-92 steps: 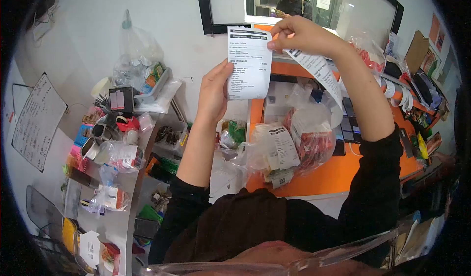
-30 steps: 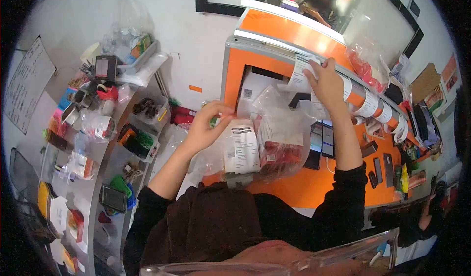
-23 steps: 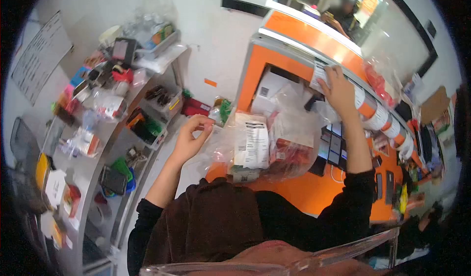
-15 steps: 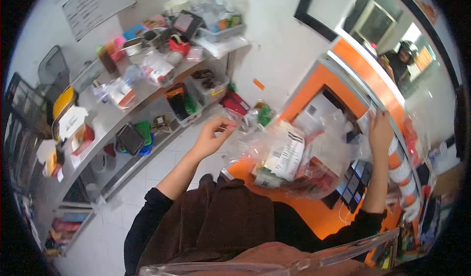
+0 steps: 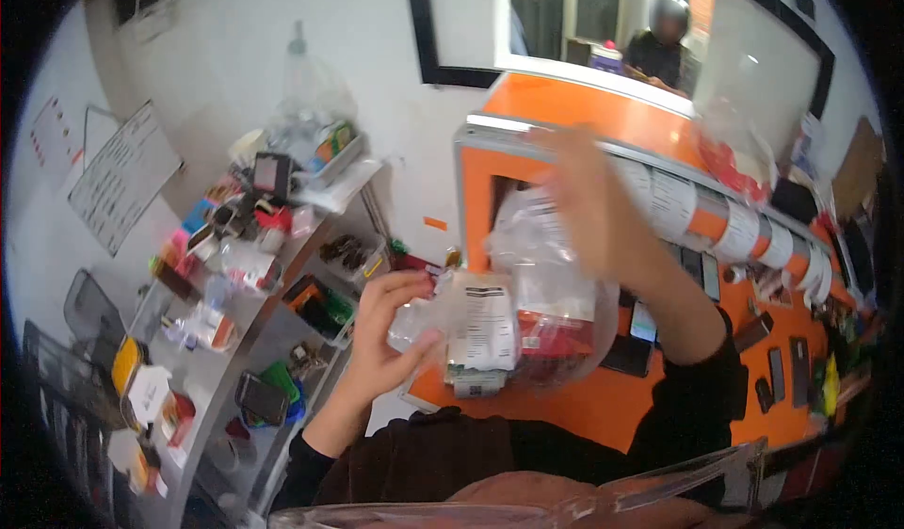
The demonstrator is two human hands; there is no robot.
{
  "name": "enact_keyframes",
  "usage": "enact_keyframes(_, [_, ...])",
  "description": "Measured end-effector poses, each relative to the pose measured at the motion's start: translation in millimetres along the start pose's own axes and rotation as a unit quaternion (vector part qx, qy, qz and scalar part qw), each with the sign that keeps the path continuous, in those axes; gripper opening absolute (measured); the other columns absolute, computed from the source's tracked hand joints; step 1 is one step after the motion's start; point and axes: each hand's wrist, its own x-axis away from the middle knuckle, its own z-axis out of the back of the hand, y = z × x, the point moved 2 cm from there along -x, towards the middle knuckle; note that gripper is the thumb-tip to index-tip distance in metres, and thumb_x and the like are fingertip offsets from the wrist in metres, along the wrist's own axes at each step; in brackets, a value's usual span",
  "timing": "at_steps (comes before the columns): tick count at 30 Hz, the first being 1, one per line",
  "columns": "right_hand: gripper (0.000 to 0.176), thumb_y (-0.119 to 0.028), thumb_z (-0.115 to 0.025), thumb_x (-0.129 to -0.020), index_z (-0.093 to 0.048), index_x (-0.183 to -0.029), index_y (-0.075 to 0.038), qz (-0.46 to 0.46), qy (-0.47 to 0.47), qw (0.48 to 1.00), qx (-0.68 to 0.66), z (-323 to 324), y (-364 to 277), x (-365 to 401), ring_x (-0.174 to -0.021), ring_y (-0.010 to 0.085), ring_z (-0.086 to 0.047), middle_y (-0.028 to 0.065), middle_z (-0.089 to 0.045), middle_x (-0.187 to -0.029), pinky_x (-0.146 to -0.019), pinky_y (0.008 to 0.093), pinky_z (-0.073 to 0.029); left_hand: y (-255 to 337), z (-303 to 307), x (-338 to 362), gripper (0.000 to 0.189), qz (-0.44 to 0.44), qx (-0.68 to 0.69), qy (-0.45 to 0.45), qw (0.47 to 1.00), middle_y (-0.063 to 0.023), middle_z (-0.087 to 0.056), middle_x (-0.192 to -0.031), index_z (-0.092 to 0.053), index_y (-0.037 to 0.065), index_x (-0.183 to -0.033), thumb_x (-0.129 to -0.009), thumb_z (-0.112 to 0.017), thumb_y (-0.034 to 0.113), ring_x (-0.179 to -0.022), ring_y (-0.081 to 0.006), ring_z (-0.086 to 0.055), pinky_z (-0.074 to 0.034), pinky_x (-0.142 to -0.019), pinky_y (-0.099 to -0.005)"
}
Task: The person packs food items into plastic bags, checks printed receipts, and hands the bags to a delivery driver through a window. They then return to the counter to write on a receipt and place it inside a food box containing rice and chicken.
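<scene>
My left hand [image 5: 391,333] grips a clear plastic bag [image 5: 443,317] that carries a white printed receipt [image 5: 483,325]. A second clear bag [image 5: 551,303] with red packets inside stands just right of it on the orange counter [image 5: 584,407]. My right hand [image 5: 589,204] is raised above the bags and blurred by motion; it is close to the top of the second bag, and whether it holds it I cannot tell. A row of receipts [image 5: 702,214] hangs along the counter's upper rail.
A grey shelf unit [image 5: 235,341] on the left is crowded with small packets, tape and devices. Several phones [image 5: 782,369] lie on the orange counter at right. A person in a helmet [image 5: 664,44] stands beyond the window. A whiteboard [image 5: 122,176] hangs on the wall.
My right hand has left the receipt rail and come toward the bags. My left hand went from fingering the bag's edge to gripping the receipt-bearing bag. The camera swung back.
</scene>
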Motion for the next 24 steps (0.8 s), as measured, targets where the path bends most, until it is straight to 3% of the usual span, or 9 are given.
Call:
enact_keyframes(2, [0.041,-0.015,-0.049,-0.086,-0.043,-0.125,-0.004,0.075,-0.053,0.994,-0.056,-19,-36,-10,-0.094,0.0297,-0.046,0.0164,-0.044,-0.104,-0.081,0.0407,-0.038,23,-22,-22,0.03,0.002,-0.014,0.039,0.999,-0.012,-0.056,-0.105,-0.054,0.0,-0.099,-0.075,-0.069,0.01,-0.094,-0.0218,-0.056,-0.043,-0.08,-0.0298])
enact_keyframes(3, [0.041,-0.023,-0.048,-0.09,-0.04,-0.127,-0.005,0.148,-0.014,0.982,-0.12,-33,-45,-12,-0.091,0.0285,-0.046,0.0169,-0.044,-0.101,-0.079,0.0397,-0.038,25,-30,-27,0.029,0.029,0.031,0.071,0.997,-0.0109,-0.056,-0.104,-0.053,0.0,-0.099,-0.076,-0.068,0.009,-0.094,-0.0201,-0.055,-0.043,-0.08,-0.0293])
enact_keyframes(6, [0.043,-0.034,-0.043,-0.094,-0.041,-0.125,-0.005,0.164,-0.081,0.964,-0.194,-41,-54,-28,-0.096,0.0295,-0.046,0.0185,-0.046,-0.101,-0.084,0.0388,-0.038,14,-52,-25,0.025,0.158,0.27,0.19,0.931,-0.0063,-0.055,-0.097,-0.05,0.002,-0.096,-0.078,-0.067,0.006,-0.09,-0.0143,-0.054,-0.043,-0.078,-0.0272])
enact_keyframes(8, [0.044,-0.038,-0.041,-0.095,-0.043,-0.122,-0.004,0.169,-0.086,0.94,-0.283,-44,-38,-53,-0.099,0.0295,-0.047,0.0185,-0.048,-0.101,-0.087,0.0383,-0.038,-10,-50,-16,0.023,0.114,0.308,0.207,0.922,-0.0016,-0.053,-0.092,-0.048,0.005,-0.093,-0.079,-0.064,-0.001,-0.085,-0.0088,-0.052,-0.043,-0.075,-0.0232])
enact_keyframes(10, [0.046,-0.041,-0.041,-0.094,-0.047,-0.119,-0.003,0.154,-0.104,0.953,-0.241,-39,-10,-87,-0.102,0.0297,-0.05,0.0196,-0.052,-0.107,-0.089,0.0375,-0.039,-22,-47,-14,0.026,0.148,0.304,0.253,0.906,-0.0017,-0.053,-0.091,-0.046,0.006,-0.093,-0.078,-0.061,-0.007,-0.082,-0.0071,-0.052,-0.042,-0.073,-0.0209])
enact_keyframes(14, [0.041,-0.037,-0.05,-0.089,-0.055,-0.109,-0.002,-0.04,0.008,0.978,-0.203,-64,90,-167,-0.093,0.0323,-0.057,0.0205,-0.057,-0.107,-0.082,0.0399,-0.045,-28,-42,-8,0.021,0.19,0.3,0.345,0.869,-0.0034,-0.054,-0.094,-0.048,0.004,-0.102,-0.084,-0.055,-0.005,-0.087,-0.0093,-0.051,-0.04,-0.077,-0.022])
enact_keyframes(16, [0.033,-0.03,-0.056,-0.083,-0.057,-0.099,-0.001,-0.038,0.1,0.994,-0.018,-88,151,-184,-0.092,0.0345,-0.058,0.0207,-0.061,-0.097,-0.079,0.0427,-0.046,-53,-30,13,0.012,0.182,0.234,0.355,0.887,-0.0036,-0.054,-0.098,-0.053,0.002,-0.098,-0.086,-0.052,-0.001,-0.091,-0.0109,-0.05,-0.038,-0.083,-0.0251])
enact_keyframes(20, [0.014,-0.017,-0.057,-0.077,-0.058,-0.082,-0.003,-0.148,0.153,0.975,0.063,-143,244,-152,-0.086,0.0343,-0.06,0.0183,-0.063,-0.083,-0.075,0.0429,-0.048,-80,-11,50,0.013,0.217,0.158,0.366,0.891,-0.0045,-0.052,-0.097,-0.058,-0.002,-0.095,-0.086,-0.05,0.004,-0.096,-0.0143,-0.049,-0.034,-0.089,-0.0268])
enact_keyframes(24, [0.013,-0.014,-0.057,-0.073,-0.06,-0.081,-0.004,-0.135,-0.009,0.99,0.05,-159,255,-159,-0.085,0.0334,-0.062,0.0175,-0.064,-0.084,-0.074,0.0424,-0.048,-103,-5,99,0.029,0.257,0.041,0.412,0.873,-0.0062,-0.044,-0.108,-0.052,-0.001,-0.115,-0.087,-0.048,0.004,-0.098,-0.0171,-0.049,-0.036,-0.091,-0.0305])
